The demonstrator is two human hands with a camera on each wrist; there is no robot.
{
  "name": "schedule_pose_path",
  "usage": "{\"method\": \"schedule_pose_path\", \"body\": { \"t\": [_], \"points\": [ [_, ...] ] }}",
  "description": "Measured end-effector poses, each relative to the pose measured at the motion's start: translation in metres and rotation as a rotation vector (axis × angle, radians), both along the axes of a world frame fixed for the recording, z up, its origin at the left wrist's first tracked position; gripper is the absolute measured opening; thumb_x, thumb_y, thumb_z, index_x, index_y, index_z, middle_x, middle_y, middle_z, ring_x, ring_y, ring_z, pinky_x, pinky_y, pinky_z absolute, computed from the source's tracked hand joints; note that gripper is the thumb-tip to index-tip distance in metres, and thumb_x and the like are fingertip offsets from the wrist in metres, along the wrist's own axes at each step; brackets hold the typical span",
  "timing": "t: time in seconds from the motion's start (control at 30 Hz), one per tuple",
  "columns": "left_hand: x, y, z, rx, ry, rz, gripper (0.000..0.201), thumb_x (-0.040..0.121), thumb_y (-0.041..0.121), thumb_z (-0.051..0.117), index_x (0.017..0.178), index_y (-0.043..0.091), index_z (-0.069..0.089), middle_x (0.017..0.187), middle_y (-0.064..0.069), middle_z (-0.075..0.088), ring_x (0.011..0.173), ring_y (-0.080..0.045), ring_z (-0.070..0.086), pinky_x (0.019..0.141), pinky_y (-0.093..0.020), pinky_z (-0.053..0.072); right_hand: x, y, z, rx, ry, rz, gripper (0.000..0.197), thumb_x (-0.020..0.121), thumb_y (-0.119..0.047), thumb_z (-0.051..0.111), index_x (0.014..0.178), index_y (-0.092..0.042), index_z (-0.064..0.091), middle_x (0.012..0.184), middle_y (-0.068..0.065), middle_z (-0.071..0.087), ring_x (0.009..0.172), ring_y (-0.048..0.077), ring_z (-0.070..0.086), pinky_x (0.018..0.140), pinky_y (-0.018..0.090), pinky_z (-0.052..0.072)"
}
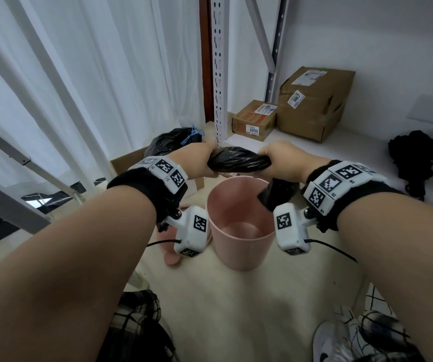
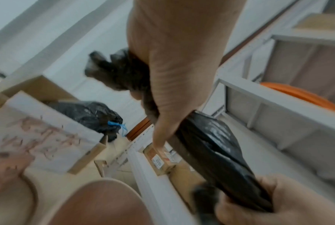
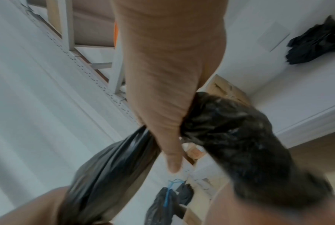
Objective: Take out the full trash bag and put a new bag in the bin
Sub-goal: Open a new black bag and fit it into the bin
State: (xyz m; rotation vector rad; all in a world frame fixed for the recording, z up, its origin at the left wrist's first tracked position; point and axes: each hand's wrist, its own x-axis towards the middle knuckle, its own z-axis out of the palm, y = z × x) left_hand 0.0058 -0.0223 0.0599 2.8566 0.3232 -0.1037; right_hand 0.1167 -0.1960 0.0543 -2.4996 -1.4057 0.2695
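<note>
Head view showed the white shelving frame (image 1: 219, 74) rising at the far edge of the cream floor (image 1: 236, 309), with white curtains (image 1: 92, 74) to its left. Two brown cardboard boxes (image 1: 312, 103) sat on the frame's bottom shelf, the smaller one touching the larger. A tied full trash bag (image 1: 173, 139) with a blue tie rested in an open carton near the floor's far left corner. The pink bin (image 1: 238, 231) stood upright on the floor directly below both hands, its inside bare. A bunched new black bag (image 1: 238, 159) was stretched level above the bin. The left hand (image 1: 197, 160) had its fingers curled round one end, and the right hand (image 1: 283, 160) gripped the other, with a loose tail of bag hanging below it over the bin's rim.
</note>
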Motion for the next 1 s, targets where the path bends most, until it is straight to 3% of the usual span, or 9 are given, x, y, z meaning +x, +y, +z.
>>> {"method": "schedule_pose_path", "body": {
  "t": [0.2, 0.27, 0.37, 0.47, 0.57, 0.63, 0.73, 0.9, 1.0],
  "points": [
    [-0.008, 0.013, -0.001, 0.281, 0.093, 0.025, 0.032, 0.089, -0.003, 0.04, 0.114, 0.005, 0.058, 0.117, -0.016, 0.052, 0.102, -0.032, 0.056, 0.088, -0.033, 0.043, 0.012, -0.026, -0.014, -0.535, -0.283, -0.292, 0.022, 0.09, -0.027, 0.05, 0.106, -0.019, 0.062, 0.099, 0.005, 0.055, 0.114, 0.028, 0.046, 0.11, 0.048, 0.021],
    [-0.007, 0.015, 0.002, 0.244, 0.016, 0.02, 0.025, 0.089, 0.001, 0.042, 0.109, 0.007, 0.057, 0.105, -0.014, 0.062, 0.098, -0.031, 0.059, 0.081, -0.033, 0.043, 0.017, -0.025, -0.012, -0.467, -0.204, -0.281, 0.046, 0.082, -0.026, 0.058, 0.127, -0.022, 0.05, 0.12, 0.009, 0.053, 0.124, 0.03, 0.041, 0.115, 0.053, 0.017],
    [-0.002, 0.005, 0.003, 0.154, -0.118, -0.029, 0.03, 0.083, 0.027, 0.053, 0.108, 0.01, 0.052, 0.099, -0.01, 0.061, 0.096, -0.03, 0.059, 0.08, -0.037, 0.046, 0.001, -0.005, 0.002, -0.159, 0.194, -0.139, 0.106, 0.072, -0.037, 0.075, 0.15, -0.027, 0.003, 0.151, 0.008, 0.033, 0.137, 0.028, 0.034, 0.117, 0.05, 0.019],
    [0.007, -0.02, 0.003, 0.176, -0.081, -0.033, 0.048, 0.086, 0.031, 0.051, 0.131, 0.014, 0.041, 0.125, -0.012, 0.047, 0.119, -0.03, 0.045, 0.094, -0.041, 0.036, -0.018, 0.022, 0.012, 0.067, 0.441, -0.052, 0.118, 0.074, -0.025, 0.078, 0.149, -0.021, -0.013, 0.137, 0.007, 0.046, 0.119, 0.023, 0.05, 0.103, 0.034, 0.039],
    [0.013, -0.027, 0.009, 0.055, -0.059, 0.014, 0.044, 0.093, 0.025, 0.042, 0.136, 0.017, 0.04, 0.128, -0.013, 0.04, 0.126, -0.03, 0.035, 0.1, -0.041, 0.03, -0.022, 0.032, 0.015, 0.11, 0.263, -0.051, 0.07, 0.077, -0.013, 0.072, 0.137, -0.011, 0.034, 0.109, 0.006, 0.058, 0.098, 0.021, 0.055, 0.081, 0.028, 0.042],
    [0.012, -0.02, 0.012, -0.226, -0.075, 0.001, 0.025, 0.094, 0.031, 0.04, 0.109, 0.02, 0.056, 0.101, -0.01, 0.046, 0.11, -0.034, 0.047, 0.089, -0.038, 0.038, -0.018, 0.03, 0.014, 0.074, 0.123, -0.033, 0.013, 0.083, -0.012, 0.062, 0.083, -0.024, 0.057, 0.078, -0.002, 0.058, 0.082, 0.023, 0.056, 0.073, 0.03, 0.037],
    [0.005, -0.012, 0.01, -0.524, -0.137, 0.018, 0.028, 0.1, 0.027, 0.041, 0.074, 0.015, 0.045, 0.074, -0.002, 0.046, 0.071, -0.019, 0.048, 0.068, -0.028, 0.038, -0.009, 0.025, 0.007, 0.04, 0.04, -0.064, 0.034, 0.086, -0.012, 0.053, 0.058, -0.029, 0.043, 0.064, -0.011, 0.047, 0.076, 0.019, 0.048, 0.078, 0.035, 0.036],
    [0.003, 0.001, 0.006, -0.422, -0.267, 0.113, 0.027, 0.093, 0.019, 0.056, 0.068, 0.015, 0.045, 0.064, 0.003, 0.045, 0.057, -0.006, 0.04, 0.052, -0.009, 0.035, 0.001, 0.012, 0.003, 0.061, 0.052, -0.165, 0.028, 0.086, -0.012, 0.053, 0.059, -0.02, 0.051, 0.07, 0.006, 0.06, 0.08, 0.03, 0.058, 0.07, 0.036, 0.043],
    [0.004, 0.005, 0.009, -0.272, -0.238, 0.163, 0.03, 0.093, 0.022, 0.054, 0.066, 0.016, 0.041, 0.069, -0.002, 0.047, 0.058, -0.009, 0.041, 0.052, -0.015, 0.035, 0.002, 0.005, 0.003, 0.109, 0.129, -0.228, 0.02, 0.087, -0.009, 0.048, 0.075, -0.01, 0.064, 0.083, 0.015, 0.069, 0.082, 0.031, 0.062, 0.076, 0.037, 0.049]
  ]
}}
